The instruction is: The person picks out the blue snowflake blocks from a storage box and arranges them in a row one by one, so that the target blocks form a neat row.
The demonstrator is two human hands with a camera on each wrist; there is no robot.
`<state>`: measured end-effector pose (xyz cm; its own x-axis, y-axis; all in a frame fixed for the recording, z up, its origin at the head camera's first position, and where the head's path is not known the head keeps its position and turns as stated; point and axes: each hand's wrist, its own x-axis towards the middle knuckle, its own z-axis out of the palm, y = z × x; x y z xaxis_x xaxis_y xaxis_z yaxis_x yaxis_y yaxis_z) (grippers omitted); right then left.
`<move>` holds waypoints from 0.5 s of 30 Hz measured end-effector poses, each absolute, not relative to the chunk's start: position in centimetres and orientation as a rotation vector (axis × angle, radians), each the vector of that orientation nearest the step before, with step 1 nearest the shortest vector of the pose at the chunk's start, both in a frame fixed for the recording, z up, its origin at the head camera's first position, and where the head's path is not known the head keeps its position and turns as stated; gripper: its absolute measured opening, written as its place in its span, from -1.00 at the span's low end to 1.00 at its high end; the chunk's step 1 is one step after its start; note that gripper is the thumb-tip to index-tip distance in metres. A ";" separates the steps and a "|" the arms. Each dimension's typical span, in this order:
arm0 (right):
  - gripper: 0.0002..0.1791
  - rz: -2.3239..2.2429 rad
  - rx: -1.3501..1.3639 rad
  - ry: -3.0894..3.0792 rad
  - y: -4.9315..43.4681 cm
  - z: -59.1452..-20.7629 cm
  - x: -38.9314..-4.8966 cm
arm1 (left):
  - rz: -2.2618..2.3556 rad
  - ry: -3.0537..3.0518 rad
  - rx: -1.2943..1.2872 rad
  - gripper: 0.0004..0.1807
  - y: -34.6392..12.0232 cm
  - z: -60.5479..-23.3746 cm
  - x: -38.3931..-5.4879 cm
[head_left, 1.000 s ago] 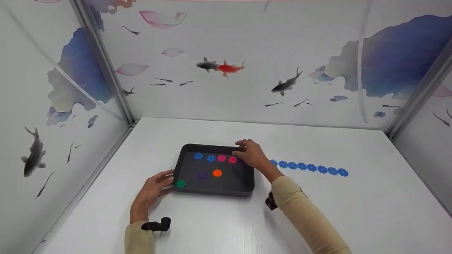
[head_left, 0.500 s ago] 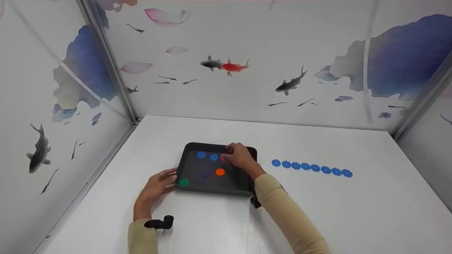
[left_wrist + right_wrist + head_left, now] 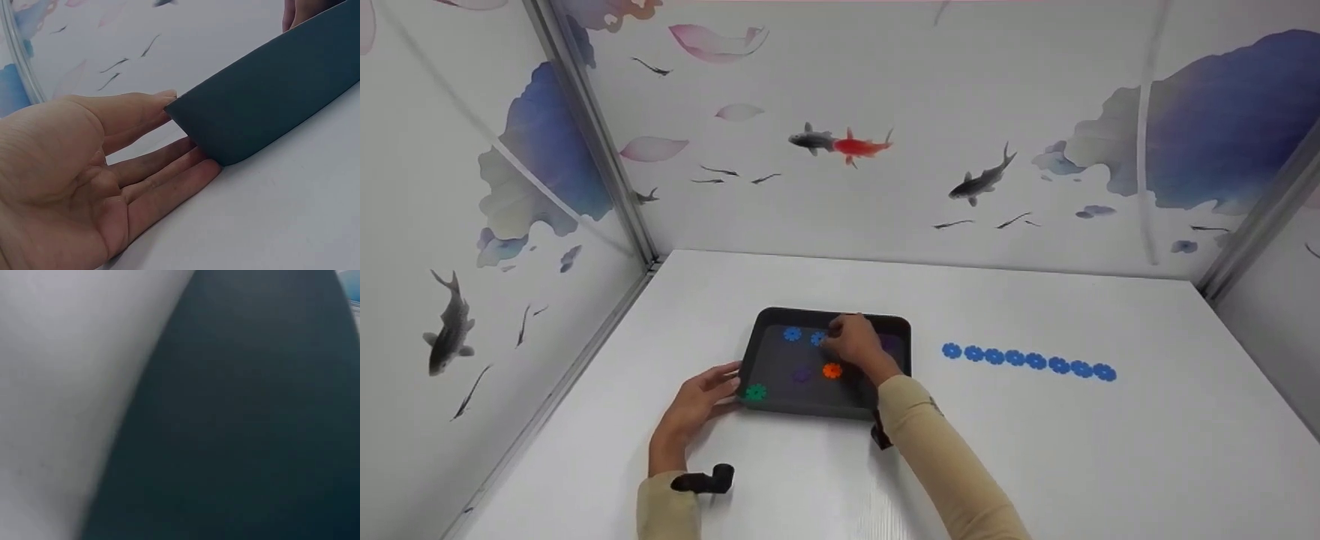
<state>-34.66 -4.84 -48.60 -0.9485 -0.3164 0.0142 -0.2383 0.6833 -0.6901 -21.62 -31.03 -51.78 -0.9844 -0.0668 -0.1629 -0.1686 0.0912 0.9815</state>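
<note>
A dark grey rectangular tray (image 3: 810,411) stands on the white table, with flower-shaped plastic discs inside. My left hand (image 3: 694,397) touches its left end. In the left wrist view the thumb meets the rim and the extended fingers (image 3: 169,191) rest against the lower wall. Over the tray, my right hand (image 3: 859,349) reaches down with bent fingers beside a blue disc (image 3: 817,339). Its fingertips are too hidden to show whether they pinch anything. Another blue disc (image 3: 793,334), an orange disc (image 3: 832,370), a green disc (image 3: 755,391) and a dark purple disc (image 3: 802,376) lie around it.
Right of the tray, several blue discs (image 3: 1015,358) form a row on the table (image 3: 1035,450). White panels (image 3: 840,210) printed with fish and petals enclose the back and sides. The tray's wall (image 3: 236,410) fills most of the right wrist view.
My right hand has moved left across the tray, from its right end towards the blue discs, and now covers the spot where two pink discs showed. The left hand stays at the tray's left end.
</note>
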 end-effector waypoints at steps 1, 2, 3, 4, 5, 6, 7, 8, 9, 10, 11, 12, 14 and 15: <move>-0.53 -1.118 -0.457 2.795 -4.9 -48.7 -34.7 | 2.053 2.264 -0.244 -0.47 -31.0 -51.8 -21.6; -0.53 -1.112 -0.454 2.806 -4.9 -48.8 -34.7 | 2.051 2.265 -0.247 -0.47 -31.0 -51.8 -21.6; -0.54 -1.105 -0.450 2.817 -5.0 -48.8 -34.7 | 2.046 2.270 -0.245 -0.47 -30.9 -51.8 -21.6; -0.54 -1.102 -0.447 2.827 -5.1 -48.9 -34.7 | 2.043 2.274 -0.246 -0.48 -30.9 -51.7 -21.7; -0.55 -1.093 -0.442 2.838 -5.1 -48.9 -34.7 | 2.036 2.281 -0.247 -0.48 -30.9 -51.7 -21.7; -0.55 -1.079 -0.437 2.850 -5.2 -48.9 -34.7 | 2.033 2.285 -0.249 -0.48 -30.9 -51.7 -21.8; -0.56 -1.061 -0.437 2.867 -5.3 -49.0 -34.6 | 2.030 2.288 -0.248 -0.49 -30.9 -51.7 -21.8; -0.56 -1.038 -0.432 2.882 -5.4 -49.0 -34.6 | 2.028 2.288 -0.247 -0.49 -30.9 -51.7 -21.9; -0.56 -1.016 -0.427 2.897 -5.5 -49.1 -34.6 | 2.028 2.289 -0.245 -0.49 -30.9 -51.8 -21.9; -0.56 -0.992 -0.425 2.912 -5.6 -49.2 -34.5 | 2.029 2.286 -0.247 -0.48 -30.9 -51.8 -21.9; -0.56 -0.968 -0.423 2.925 -5.7 -49.3 -34.4 | 2.033 2.284 -0.247 -0.49 -30.9 -51.8 -21.8; -0.55 -0.946 -0.421 2.934 -5.8 -49.3 -34.3 | 2.037 2.282 -0.245 -0.48 -30.9 -51.8 -21.8; -0.55 -0.916 -0.412 2.948 -6.0 -49.5 -34.1 | 2.039 2.277 -0.246 -0.48 -30.8 -51.9 -21.7; -0.55 -0.909 -0.410 2.953 -6.1 -49.5 -34.0 | 2.040 2.276 -0.246 -0.48 -30.8 -51.9 -21.7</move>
